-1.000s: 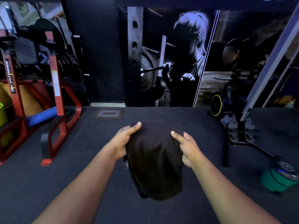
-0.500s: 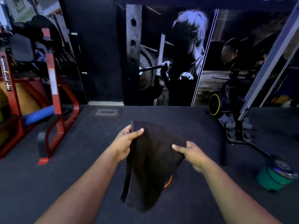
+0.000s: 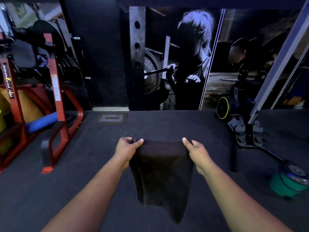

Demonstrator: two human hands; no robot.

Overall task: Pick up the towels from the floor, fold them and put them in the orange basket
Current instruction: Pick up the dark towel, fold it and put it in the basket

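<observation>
A dark brown towel (image 3: 163, 174) hangs in the air in front of me, above the dark gym floor. My left hand (image 3: 127, 149) pinches its top left corner between thumb and fingers. My right hand (image 3: 194, 149) pinches the top right corner. The top edge is stretched level between both hands and the cloth drops down in loose folds, its lowest corner to the lower right. No orange basket is in view.
A red steel rack (image 3: 56, 104) with a blue roll stands at the left. At the right are a cable machine base (image 3: 249, 131), a black bar on the floor (image 3: 234, 156) and a green weight (image 3: 289, 183). A wall mural fills the back.
My hands have moved apart and level, spreading the towel's top edge flat. A second ago the towel was bunched between closer hands; half a second ago it hung slanted with the right hand lower.
</observation>
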